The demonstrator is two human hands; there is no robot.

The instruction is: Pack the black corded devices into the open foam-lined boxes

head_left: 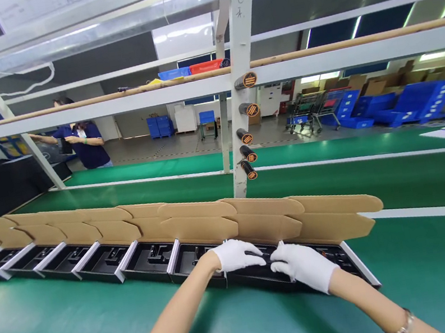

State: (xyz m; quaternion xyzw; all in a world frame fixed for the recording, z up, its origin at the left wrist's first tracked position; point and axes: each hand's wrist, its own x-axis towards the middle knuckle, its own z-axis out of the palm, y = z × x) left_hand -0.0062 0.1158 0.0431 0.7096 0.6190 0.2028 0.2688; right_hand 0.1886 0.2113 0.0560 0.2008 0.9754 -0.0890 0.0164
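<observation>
A row of several open cardboard boxes (198, 224) lies overlapped on the green conveyor belt (61, 324), each with a black moulded tray (148, 261) inside and its brown lid flap up. Both my hands wear white gloves. My left hand (237, 256) rests on the black tray of the nearest box (333, 216), fingers stretched flat and pointing right. My right hand (305, 266) lies on the same tray just right of the left, fingers bent down onto it. Nothing shows in either hand.
A metal frame post (243, 100) with several black rolls (248, 153) stands behind the boxes. A second green belt (377, 174) runs beyond it. A co-worker in dark blue (84, 141) stands at the far left. Blue crates (403, 102) are stacked at the far right.
</observation>
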